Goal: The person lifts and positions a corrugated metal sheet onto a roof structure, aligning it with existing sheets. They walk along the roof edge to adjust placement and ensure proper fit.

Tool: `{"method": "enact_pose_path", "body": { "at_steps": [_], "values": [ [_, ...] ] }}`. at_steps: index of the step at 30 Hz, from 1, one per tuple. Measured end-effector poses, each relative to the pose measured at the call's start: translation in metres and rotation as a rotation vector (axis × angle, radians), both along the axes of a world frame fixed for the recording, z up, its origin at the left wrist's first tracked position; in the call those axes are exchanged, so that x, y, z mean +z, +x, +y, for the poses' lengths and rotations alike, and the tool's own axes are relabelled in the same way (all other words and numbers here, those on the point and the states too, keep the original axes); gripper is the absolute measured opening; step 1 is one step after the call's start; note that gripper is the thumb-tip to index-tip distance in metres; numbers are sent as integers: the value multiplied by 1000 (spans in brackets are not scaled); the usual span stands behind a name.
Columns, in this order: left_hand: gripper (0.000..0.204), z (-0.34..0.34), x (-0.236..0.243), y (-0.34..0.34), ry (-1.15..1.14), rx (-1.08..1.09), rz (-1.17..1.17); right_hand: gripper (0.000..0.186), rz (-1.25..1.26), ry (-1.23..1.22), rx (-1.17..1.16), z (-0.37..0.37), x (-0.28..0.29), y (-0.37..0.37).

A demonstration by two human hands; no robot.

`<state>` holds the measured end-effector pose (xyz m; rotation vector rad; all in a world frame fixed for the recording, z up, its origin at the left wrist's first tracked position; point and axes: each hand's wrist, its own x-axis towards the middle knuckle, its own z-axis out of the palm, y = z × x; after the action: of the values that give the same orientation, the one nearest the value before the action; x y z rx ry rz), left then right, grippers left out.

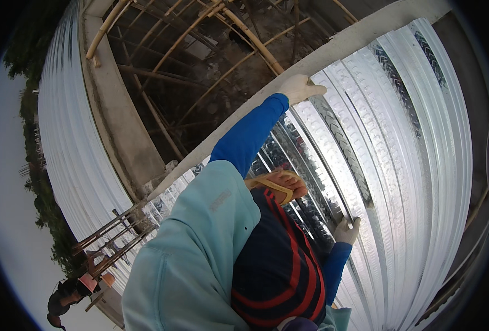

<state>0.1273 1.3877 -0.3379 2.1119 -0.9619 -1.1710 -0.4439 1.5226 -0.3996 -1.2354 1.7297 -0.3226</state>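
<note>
My left hand (301, 90) wears a pale work glove and is closed over the end of a shiny ribbed metal decking sheet (324, 160), beside the concrete beam. Closer to my body, my right hand (347, 230), also gloved, grips a raised edge of the same sheet. Part of its fingers is hidden behind that edge. Between the two hands the rib runs as a long dark line. My sandalled foot (291, 186) rests on the metal to the left of this rib.
A concrete beam (222, 121) borders a deep opening crossed by bamboo poles (250, 36). More ribbed sheets (73, 110) lie beyond it at left. Rebar (115, 234) sticks out near a co-worker (70, 292) at lower left. Overlapping sheets (437, 154) continue to the right.
</note>
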Motion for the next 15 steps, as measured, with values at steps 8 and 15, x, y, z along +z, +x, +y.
{"method": "enact_pose_path", "body": {
  "at_steps": [8,15],
  "values": [
    [64,2,21,1,35,-1,28,50,128,-94,102,4,-10,-5],
    [60,-11,11,-3,-14,-26,105,49,-137,-50,-27,3,-22,-32]
  ]
}}
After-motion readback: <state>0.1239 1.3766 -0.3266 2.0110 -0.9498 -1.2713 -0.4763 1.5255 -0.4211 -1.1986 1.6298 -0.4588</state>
